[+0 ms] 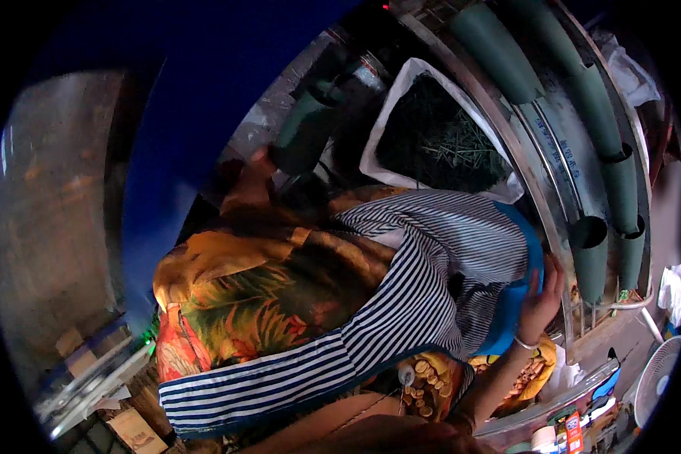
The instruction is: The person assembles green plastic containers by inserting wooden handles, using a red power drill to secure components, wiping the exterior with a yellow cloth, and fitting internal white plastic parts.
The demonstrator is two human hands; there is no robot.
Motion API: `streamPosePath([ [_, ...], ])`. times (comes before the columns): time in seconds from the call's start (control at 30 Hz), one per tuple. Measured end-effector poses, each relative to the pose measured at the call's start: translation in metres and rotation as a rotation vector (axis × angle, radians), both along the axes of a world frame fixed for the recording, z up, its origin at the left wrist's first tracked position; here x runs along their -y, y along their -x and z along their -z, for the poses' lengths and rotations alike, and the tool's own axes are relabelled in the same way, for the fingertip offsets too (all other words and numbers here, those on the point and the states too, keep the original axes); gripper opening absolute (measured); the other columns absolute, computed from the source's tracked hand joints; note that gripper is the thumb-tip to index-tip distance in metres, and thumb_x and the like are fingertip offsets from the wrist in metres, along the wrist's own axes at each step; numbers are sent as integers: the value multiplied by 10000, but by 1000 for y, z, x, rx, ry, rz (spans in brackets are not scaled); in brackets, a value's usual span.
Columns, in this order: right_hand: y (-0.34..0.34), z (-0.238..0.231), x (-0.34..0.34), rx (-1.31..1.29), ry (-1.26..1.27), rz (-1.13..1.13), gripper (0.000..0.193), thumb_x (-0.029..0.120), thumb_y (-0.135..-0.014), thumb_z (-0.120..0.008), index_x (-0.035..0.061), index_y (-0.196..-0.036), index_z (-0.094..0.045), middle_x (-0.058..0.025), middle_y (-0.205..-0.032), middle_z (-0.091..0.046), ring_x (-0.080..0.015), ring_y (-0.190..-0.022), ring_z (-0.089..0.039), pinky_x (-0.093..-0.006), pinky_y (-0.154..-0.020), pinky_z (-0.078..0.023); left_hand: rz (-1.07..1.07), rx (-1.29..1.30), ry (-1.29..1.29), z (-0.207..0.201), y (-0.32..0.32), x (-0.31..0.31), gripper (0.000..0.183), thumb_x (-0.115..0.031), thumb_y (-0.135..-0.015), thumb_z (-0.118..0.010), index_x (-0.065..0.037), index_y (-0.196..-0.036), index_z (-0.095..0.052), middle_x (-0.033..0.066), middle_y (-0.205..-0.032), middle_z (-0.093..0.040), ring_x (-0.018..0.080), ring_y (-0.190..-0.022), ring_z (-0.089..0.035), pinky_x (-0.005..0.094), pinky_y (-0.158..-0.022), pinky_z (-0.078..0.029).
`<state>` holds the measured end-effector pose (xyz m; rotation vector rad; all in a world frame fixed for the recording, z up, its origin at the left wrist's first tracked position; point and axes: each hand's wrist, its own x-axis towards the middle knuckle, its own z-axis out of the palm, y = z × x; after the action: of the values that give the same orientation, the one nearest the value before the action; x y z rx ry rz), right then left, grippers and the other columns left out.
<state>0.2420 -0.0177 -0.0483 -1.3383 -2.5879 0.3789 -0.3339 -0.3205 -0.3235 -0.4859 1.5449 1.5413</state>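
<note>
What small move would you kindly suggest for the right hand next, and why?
Perhaps the bare right hand should gently draw the bright blue edging of the striped white-and-dark-blue cloth outward: it already appears to touch that edging, and the cloth beside it lies bunched in folds.

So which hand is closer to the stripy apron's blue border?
Right: the right hand seems to be touching the blue border of the striped apron. The left hand can't be made out here.

Whether the right hand (540,309) grips the striped cloth (420,291) is too dim to tell; the dark rim cuts off the fan (653,384), near right.
</note>
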Motion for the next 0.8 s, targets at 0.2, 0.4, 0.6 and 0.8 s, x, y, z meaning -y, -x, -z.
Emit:
streamPosePath([
  [0.2, 147, -3, 36, -178, -44, -337, 466, 291, -771, -699, 138, -1203, -616, -49, -1333, -541, -324, -1290, -406, -510, -1070, -286, 484, 295, -182, -7, 29, -138, 354, -311, -966, -532, -21, -1153, -611, 86, -1105, -679, 208, -978, -657, 356, -901, -510],
  [0.4, 193, -7, 31, -181, -162, -223, 498, 403, -747, -701, 225, -1205, -616, 26, -1303, -539, -345, -1335, -341, -639, -1073, -147, 771, 448, -192, -131, -66, -310, 302, -243, -941, -577, -19, -1136, -638, 87, -1093, -686, 207, -1005, -646, 376, -921, -492],
  [0.6, 192, -23, 21, -105, -133, 10, 560, 386, -723, -731, 251, -1246, -582, 20, -1273, -544, -368, -1303, -364, -673, -1031, -205, 1118, 548, -429, -89, -113, -371, 344, -278, -947, -564, -32, -1185, -606, 92, -1148, -660, 225, -1033, -634, 397, -942, -480],
  [0.8, 210, -22, 9, -13, -81, 9, 528, 416, -648, -780, 151, -1081, -636, -37, -1023, -603, -425, -1175, -443, -578, -954, -338, 1224, 647, -499, -52, -110, -388, 369, -294, -962, -538, -23, -1206, -595, 89, -1159, -656, 195, -1038, -632, 368, -947, -479],
])
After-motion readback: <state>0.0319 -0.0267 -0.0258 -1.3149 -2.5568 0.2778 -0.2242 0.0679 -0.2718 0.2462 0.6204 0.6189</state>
